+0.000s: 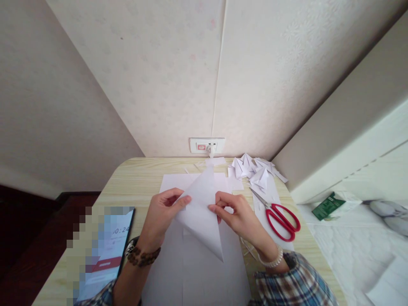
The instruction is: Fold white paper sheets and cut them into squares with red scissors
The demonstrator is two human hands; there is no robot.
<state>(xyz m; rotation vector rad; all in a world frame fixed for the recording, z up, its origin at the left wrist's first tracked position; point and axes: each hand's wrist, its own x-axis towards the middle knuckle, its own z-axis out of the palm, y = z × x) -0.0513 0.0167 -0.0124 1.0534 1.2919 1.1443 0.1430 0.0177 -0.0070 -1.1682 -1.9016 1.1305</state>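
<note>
I hold a folded white paper (202,208), shaped like a long kite, above the table. My left hand (161,214) pinches its left edge between thumb and fingers. My right hand (237,216) pinches its right edge. Both hands are closed on the paper, which points toward me at its lower tip. Flat white sheets (197,272) lie on the table under my hands.
Red-handled scissors (280,216) lie right of my right hand. A pile of folded white paper pieces (253,168) sits at the back right. A phone (106,250) rests at the left on the light wooden table (134,178). A wall socket (207,145) is behind.
</note>
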